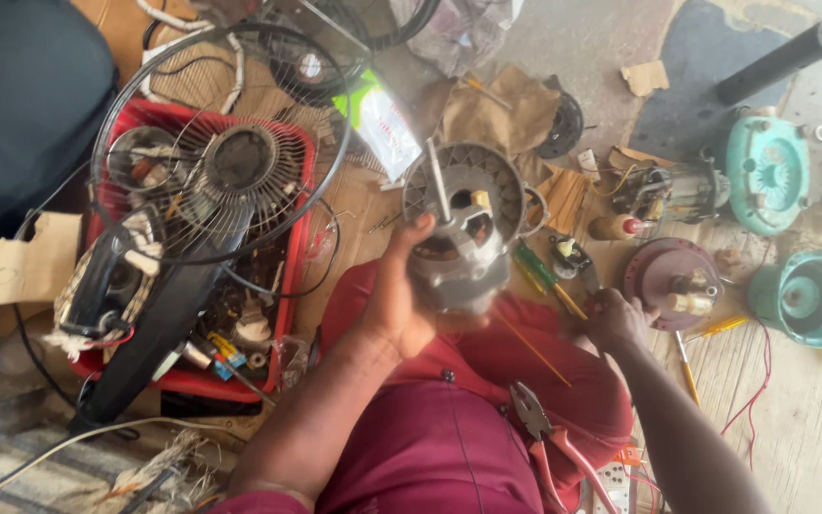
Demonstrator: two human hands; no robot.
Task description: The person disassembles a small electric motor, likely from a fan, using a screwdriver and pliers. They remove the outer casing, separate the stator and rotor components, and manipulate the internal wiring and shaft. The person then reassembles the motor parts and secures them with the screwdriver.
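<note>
Nearest the camera, one pair of pliers with red handles [549, 440] lies on the person's maroon-clothed lap [449, 438]. Just above, the left hand [400, 303] is clamped around one grey fan motor [463, 228], thumb up against its side, holding it raised over the lap with one metal shaft pointing up and away. The right hand [615, 322] rests on the wooden floor [792, 419] beside the knee, fingers curled; whether it grips anything cannot be told. Near it lie two screwdrivers: one green-handled [537, 269] and one yellow-handled [685, 369]. Just beyond the right hand sits one maroon round cover [663, 271]. Further right are two teal motor housings [815, 297] [766, 171]. To the left, one red crate [292, 276] holds parts under one black wire fan guard [216, 143]. Farthest, one black tube [782, 59] lies at the top right.
</note>
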